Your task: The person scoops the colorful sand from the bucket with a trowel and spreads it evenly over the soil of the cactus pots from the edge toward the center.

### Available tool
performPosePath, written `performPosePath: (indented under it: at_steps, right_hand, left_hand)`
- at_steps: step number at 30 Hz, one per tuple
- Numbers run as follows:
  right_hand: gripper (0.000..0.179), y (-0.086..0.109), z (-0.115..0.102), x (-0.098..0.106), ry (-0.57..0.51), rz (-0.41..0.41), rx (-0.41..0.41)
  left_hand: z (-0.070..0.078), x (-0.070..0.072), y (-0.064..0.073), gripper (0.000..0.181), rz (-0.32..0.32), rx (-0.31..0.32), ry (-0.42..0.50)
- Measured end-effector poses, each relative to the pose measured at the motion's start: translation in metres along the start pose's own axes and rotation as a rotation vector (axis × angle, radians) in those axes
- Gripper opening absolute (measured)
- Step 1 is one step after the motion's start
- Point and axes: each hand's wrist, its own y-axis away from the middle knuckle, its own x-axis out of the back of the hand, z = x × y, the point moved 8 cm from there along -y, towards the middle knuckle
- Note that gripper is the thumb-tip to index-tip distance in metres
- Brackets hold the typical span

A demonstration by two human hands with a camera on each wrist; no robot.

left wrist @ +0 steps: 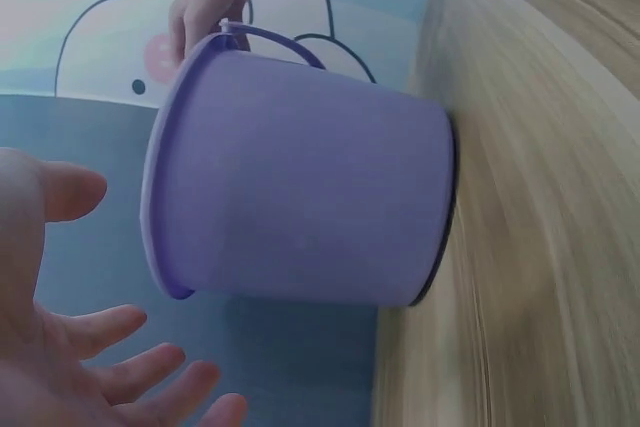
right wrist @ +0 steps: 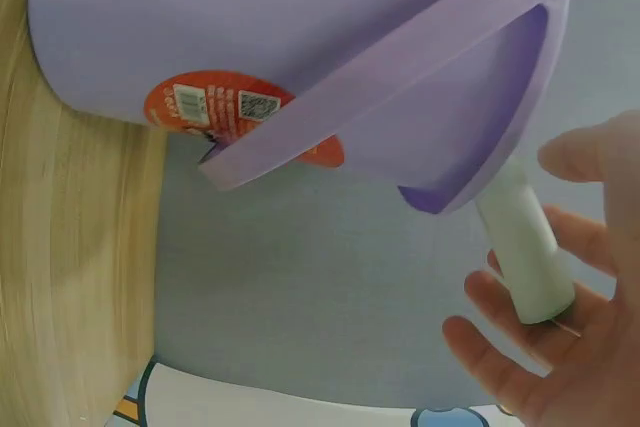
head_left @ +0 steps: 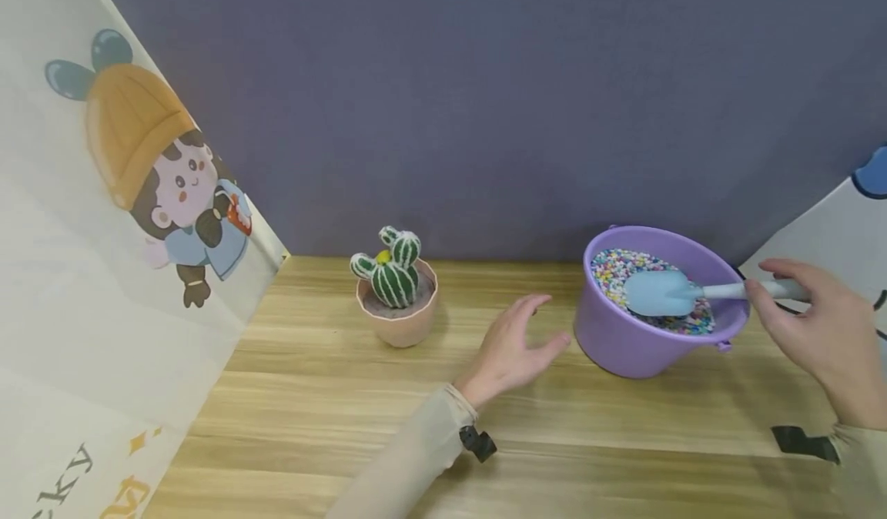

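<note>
A purple bucket (head_left: 627,353) stands on the wooden table, holding small multicoloured beads (head_left: 620,269). Across the beads lies a scoop (head_left: 661,293) with a pale blue blade, its whitish handle (right wrist: 525,257) sticking out over the rim on the right. My right hand (head_left: 818,319) is around the handle's end; in the right wrist view the fingers are spread loosely behind it and the thumb stands apart from it. Left of the bucket, my left hand (head_left: 509,349) hovers with thumb and fingers spread, holding nothing. In the left wrist view its palm faces the bucket's side.
A knitted cactus (head_left: 395,282) in a pinkish pot (head_left: 402,326) stands left of my left hand. Behind runs a dark blue-grey panel (head_left: 450,111). A white panel with a cartoon figure (head_left: 173,180) rises at the left. The bucket's handle (right wrist: 370,87) hangs down its side.
</note>
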Motion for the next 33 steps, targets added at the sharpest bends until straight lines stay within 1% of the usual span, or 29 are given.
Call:
performPosePath:
  at_steps: [4,7,8,10,14,16,19,24,29,33]
  right_hand:
    - [0.037,-0.002,0.004,-0.004,-0.043,-0.033,0.048]
    - [0.035,-0.004,0.010,-0.006,-0.089,-0.062,0.045]
    - [0.035,-0.005,0.011,-0.006,-0.105,-0.075,0.037]
    - [0.037,-0.005,0.016,-0.009,-0.142,-0.105,-0.005]
    - [0.041,-0.003,0.023,-0.014,-0.191,-0.184,-0.082]
    - [0.041,-0.001,0.025,-0.016,-0.194,-0.211,-0.102]
    - [0.039,0.000,0.025,-0.017,-0.192,-0.224,-0.106]
    - [0.035,-0.001,0.025,-0.021,-0.209,-0.250,-0.107]
    - [0.037,-0.001,0.027,-0.022,-0.199,-0.298,-0.125]
    - [0.039,0.000,0.029,-0.020,-0.172,-0.306,-0.156]
  left_hand:
    - [0.005,-0.006,-0.008,0.069,0.001,-0.003,-0.011]
    - [0.009,-0.009,-0.016,0.069,0.004,-0.005,-0.023]
    - [0.011,-0.009,-0.019,0.069,0.008,-0.008,-0.026]
    - [0.014,-0.010,-0.026,0.069,0.019,-0.015,-0.031]
    - [0.024,-0.012,-0.040,0.066,0.032,-0.048,-0.039]
    - [0.029,-0.016,-0.046,0.067,0.021,-0.065,-0.054]
    - [0.034,-0.024,-0.052,0.071,0.003,-0.076,-0.072]
    - [0.037,-0.030,-0.062,0.079,0.015,-0.078,-0.089]
    - [0.038,-0.036,-0.066,0.086,0.010,-0.096,-0.114]
    - [0.035,-0.035,-0.068,0.086,0.019,-0.082,-0.104]
